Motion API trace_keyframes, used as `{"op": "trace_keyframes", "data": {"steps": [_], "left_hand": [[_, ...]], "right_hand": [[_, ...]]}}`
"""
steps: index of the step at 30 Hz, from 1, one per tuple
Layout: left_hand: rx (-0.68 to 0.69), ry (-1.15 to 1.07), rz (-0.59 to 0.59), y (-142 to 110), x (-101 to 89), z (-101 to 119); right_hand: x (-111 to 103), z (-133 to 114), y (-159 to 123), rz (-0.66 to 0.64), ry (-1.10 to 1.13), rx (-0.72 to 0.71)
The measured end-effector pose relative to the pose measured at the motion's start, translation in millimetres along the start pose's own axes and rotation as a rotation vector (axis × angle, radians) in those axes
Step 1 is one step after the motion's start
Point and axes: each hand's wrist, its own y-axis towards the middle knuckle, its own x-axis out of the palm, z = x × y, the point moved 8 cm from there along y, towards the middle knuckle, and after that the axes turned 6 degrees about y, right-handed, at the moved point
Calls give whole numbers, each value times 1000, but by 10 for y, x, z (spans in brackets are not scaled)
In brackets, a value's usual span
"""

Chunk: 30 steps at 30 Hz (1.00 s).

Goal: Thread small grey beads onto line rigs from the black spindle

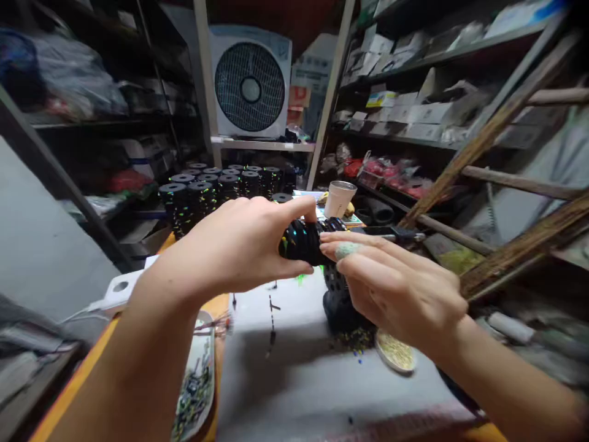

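Observation:
A black ringed spool (301, 240) dotted with small shiny, coloured bits lies sideways above the worktable. My left hand (243, 245) wraps round its left end, thumb beneath and forefinger over the top. Closed fingers of my right hand (391, 282) press against the spool's right part; one finger wears a pale green wrap (347, 249). The right thumb and whatever may be pinched there are hidden. Under the spool stands a black holder (343, 313), partly covered by my right hand. Small dark links (272, 319) lie on the white sheet (285, 387).
Loose beads (356, 341) lie beside a round dish (405, 371) of pale small pieces. A tray (209, 380) of small metal parts stands at left. Behind are several black spools (200, 190), a cup (339, 199) and a fan (250, 90). A wooden ladder (501, 147) leans at right.

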Motion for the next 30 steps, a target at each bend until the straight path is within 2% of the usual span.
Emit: {"op": "trace_keyframes", "data": {"steps": [2,4,7,10,22,26,30], "left_hand": [[6,-1,12,28,3,2],[7,4,20,41,8,0],[-6,23,25,30,16,-9],[-14,41,31,13,20,-12],[-5,59,73,-1,14,-30],[1,72,80,-22,3,-35],[8,72,82,-23,0,-22]], "right_hand": [[-13,-92,23,-14,-40,-89],[-22,-120,25,-25,-48,-110],[-25,-33,-18,-35,-4,-5],[-70,90,-104,42,17,131],[30,75,-202,38,126,74],[60,69,-200,-6,113,64],[111,58,-195,-115,58,40]]}}
